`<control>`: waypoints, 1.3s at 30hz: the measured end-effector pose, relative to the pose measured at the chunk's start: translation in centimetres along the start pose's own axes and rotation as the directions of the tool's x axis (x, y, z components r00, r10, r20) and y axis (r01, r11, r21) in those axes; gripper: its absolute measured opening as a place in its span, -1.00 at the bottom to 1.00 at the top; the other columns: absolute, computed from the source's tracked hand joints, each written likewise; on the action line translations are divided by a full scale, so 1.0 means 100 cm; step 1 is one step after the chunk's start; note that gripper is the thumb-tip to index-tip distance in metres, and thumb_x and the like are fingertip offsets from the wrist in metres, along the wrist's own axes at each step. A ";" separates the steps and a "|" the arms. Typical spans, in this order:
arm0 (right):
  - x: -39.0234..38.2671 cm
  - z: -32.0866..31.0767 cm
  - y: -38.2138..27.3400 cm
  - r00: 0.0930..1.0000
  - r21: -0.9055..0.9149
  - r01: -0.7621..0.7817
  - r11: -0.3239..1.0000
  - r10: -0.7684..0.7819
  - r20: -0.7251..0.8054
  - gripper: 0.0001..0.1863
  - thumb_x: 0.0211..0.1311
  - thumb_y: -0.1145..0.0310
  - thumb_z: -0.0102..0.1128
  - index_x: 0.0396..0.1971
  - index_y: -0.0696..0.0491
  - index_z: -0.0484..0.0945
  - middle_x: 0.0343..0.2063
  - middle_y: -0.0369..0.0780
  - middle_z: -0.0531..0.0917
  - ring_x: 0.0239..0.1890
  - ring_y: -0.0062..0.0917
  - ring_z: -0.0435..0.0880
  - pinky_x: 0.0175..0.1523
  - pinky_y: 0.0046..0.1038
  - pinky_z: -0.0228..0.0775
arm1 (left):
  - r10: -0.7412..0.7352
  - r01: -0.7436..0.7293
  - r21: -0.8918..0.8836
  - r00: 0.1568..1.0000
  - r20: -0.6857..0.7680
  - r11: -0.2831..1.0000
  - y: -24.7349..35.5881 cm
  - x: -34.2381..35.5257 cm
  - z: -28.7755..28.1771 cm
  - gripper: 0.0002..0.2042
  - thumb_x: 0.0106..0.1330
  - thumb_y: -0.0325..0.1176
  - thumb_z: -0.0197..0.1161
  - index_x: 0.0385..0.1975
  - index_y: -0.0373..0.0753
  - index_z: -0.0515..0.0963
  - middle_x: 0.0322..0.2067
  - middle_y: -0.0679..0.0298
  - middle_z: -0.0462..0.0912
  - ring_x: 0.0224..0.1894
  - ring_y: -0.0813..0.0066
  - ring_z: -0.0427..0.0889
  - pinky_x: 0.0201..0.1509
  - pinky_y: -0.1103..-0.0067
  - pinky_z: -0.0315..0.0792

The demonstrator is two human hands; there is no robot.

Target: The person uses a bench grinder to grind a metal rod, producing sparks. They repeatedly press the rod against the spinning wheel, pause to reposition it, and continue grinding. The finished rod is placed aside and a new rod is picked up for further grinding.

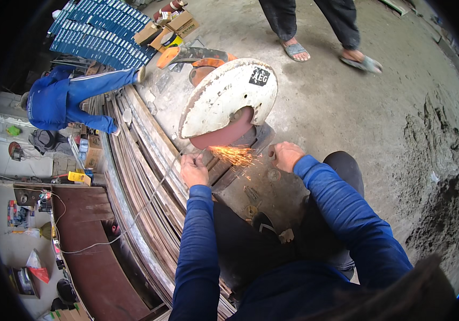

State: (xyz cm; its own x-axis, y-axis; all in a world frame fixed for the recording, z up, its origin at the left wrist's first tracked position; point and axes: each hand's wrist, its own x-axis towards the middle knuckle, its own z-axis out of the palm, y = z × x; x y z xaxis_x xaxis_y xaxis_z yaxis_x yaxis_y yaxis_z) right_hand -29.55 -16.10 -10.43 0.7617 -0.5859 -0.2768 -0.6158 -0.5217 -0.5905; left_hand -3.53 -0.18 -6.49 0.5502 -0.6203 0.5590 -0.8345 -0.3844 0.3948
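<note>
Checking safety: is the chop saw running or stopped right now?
Running: orange sparks spray from under the saw where its disc meets the metal, between the left hand and right hand.

Long blue sleeves, bare hands, dark trousers; footwear seemingly black sandal.

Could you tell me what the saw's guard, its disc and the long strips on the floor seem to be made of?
Guard: probably painted metal, white with rusty chipped edges.
Disc: likely abrasive composite, dull reddish and matte, throwing sparks.
Long strips: apparently steel, grey-brown with a dull sheen.
</note>
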 end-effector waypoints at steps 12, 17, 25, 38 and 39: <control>-0.001 -0.003 -0.001 0.999 0.016 0.002 1.000 -0.002 0.033 -0.64 0.02 0.28 0.28 -0.12 0.01 0.67 -0.19 -0.06 0.71 -0.10 -0.20 0.69 0.03 -0.27 0.52 | -0.007 0.007 -0.019 1.000 -0.013 1.000 -0.003 0.004 0.001 -0.94 0.13 -0.52 0.32 -0.47 -0.31 0.57 -0.42 0.04 0.57 -0.31 -0.04 0.58 -0.20 0.26 0.45; -0.002 -0.003 0.000 0.999 0.012 0.004 1.000 -0.005 0.031 -0.65 0.03 0.29 0.28 -0.12 0.00 0.67 -0.18 -0.07 0.71 -0.09 -0.20 0.69 0.03 -0.27 0.52 | -0.016 0.015 -0.015 1.000 -0.018 1.000 -0.002 0.005 0.001 -0.93 0.12 -0.52 0.33 -0.46 -0.33 0.57 -0.41 0.04 0.58 -0.31 -0.03 0.59 -0.19 0.26 0.45; 0.004 0.005 0.005 1.000 -0.027 0.002 1.000 -0.002 0.002 -0.67 0.00 0.34 0.29 -0.15 -0.01 0.67 -0.19 -0.08 0.70 -0.10 -0.20 0.69 0.01 -0.27 0.53 | -0.027 0.027 0.006 0.999 -0.027 1.000 -0.001 0.006 0.001 -0.92 0.09 -0.53 0.36 -0.48 -0.33 0.57 -0.43 0.04 0.60 -0.32 -0.01 0.60 -0.20 0.28 0.46; -0.007 -0.006 -0.004 0.999 0.023 0.030 0.999 -0.030 -0.018 -0.70 -0.02 0.35 0.29 -0.20 0.02 0.63 -0.23 -0.10 0.71 -0.11 -0.19 0.68 0.01 -0.24 0.51 | -0.415 0.554 -0.502 0.832 0.369 0.664 -0.034 -0.008 -0.002 -0.85 0.29 -0.38 0.34 -0.40 -0.36 0.62 -0.58 0.29 0.61 -0.66 0.61 0.53 -0.59 0.67 0.40; -0.007 -0.006 -0.005 1.000 0.025 0.028 0.999 -0.028 -0.015 -0.70 -0.01 0.35 0.28 -0.20 0.03 0.64 -0.23 -0.09 0.71 -0.11 -0.19 0.68 0.01 -0.24 0.51 | -0.412 0.564 -0.521 0.825 0.387 0.641 -0.037 -0.009 -0.003 -0.84 0.31 -0.38 0.33 -0.42 -0.35 0.62 -0.59 0.30 0.60 -0.66 0.62 0.52 -0.59 0.67 0.40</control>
State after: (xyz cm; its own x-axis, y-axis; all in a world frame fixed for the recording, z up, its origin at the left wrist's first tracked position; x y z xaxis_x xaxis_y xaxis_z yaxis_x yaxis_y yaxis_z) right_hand -29.91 -15.80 -9.48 0.7755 -0.5803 -0.2490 -0.5888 -0.5222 -0.6169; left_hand -0.92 1.95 -8.25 0.7863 -0.6176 0.0165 -0.2085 -0.2401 0.9481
